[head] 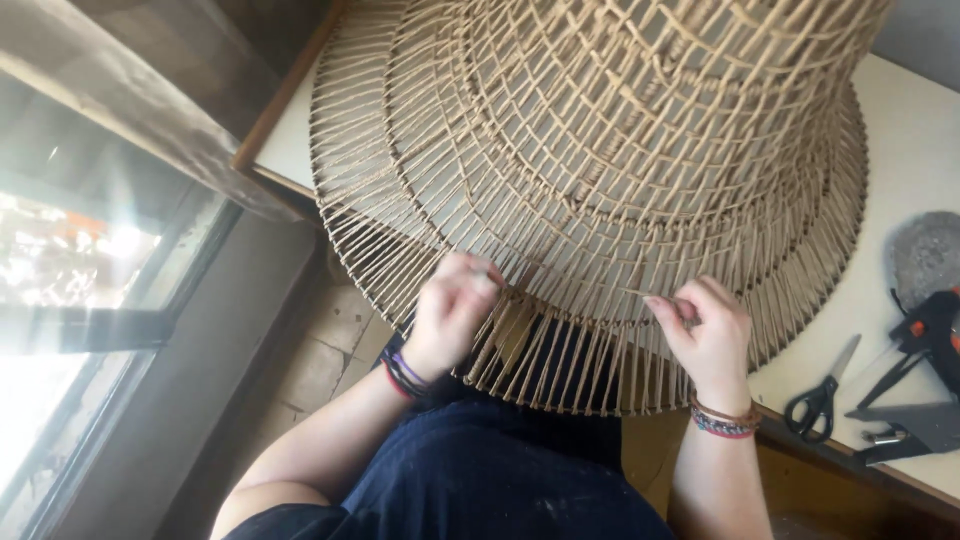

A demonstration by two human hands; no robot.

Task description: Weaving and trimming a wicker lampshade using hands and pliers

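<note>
Head camera looks down on a large woven shade (600,180) made of tan cord, shaped like a wide hat with a flat brim and a raised middle part. It lies on a white table (920,150), and its near edge hangs over the table edge, above the person's lap in dark blue cloth (480,480). The left hand (452,310) is curled closed on the brim at this near edge, with the fingertips pressed into the weave; it seems to pinch a cord there, but the exact strand is too small to tell. On this wrist there are dark and purple bands (405,373). The right hand (705,330) is also on the brim, well apart from the left one, with thumb and fingers closed together on a thin cord strand (650,295) that lies along the weave. This wrist wears brown and coloured bracelets (725,418). On the table at the right side, near the brim, lie scissors with black handles (822,392). Just beside them are a black and orange tool (935,330) and a grey round object (925,255). At the left side a bright window (80,300) is seen.
</note>
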